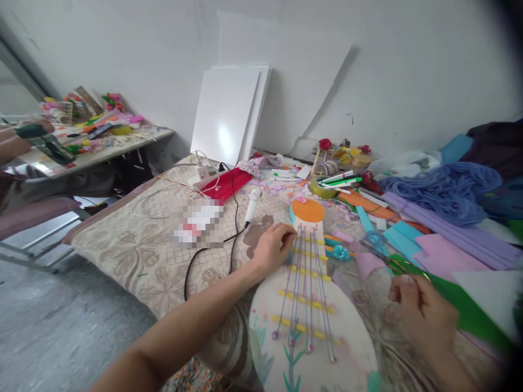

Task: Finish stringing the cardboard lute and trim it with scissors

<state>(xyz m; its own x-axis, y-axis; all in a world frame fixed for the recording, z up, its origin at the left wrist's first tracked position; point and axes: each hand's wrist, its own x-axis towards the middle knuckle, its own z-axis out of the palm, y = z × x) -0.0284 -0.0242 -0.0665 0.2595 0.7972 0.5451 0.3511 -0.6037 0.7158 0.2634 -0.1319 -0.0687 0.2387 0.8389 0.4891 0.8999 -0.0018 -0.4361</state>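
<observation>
A white, guitar-like craft piece (347,348) lies before me, with an orange oval at its top, yellow crossbars and several purple-blue strings running down to small knobs. My left hand (274,247) is at the left edge of its neck, fingers curled together; whatever they pinch is hidden. To the right of the piece, my right hand (425,310) hovers with its fingers curled in, close to the scissors (394,262); I cannot make out anything between the fingers. A blue paper flower (340,252) sits just right of the neck.
A white glue gun (253,207) with a black cord lies left of the neck, near a power strip (203,176). Coloured paper, pens, tape (322,188) and blue yarn (445,190) crowd the right. Another person's arm shows at a far-left table (143,140).
</observation>
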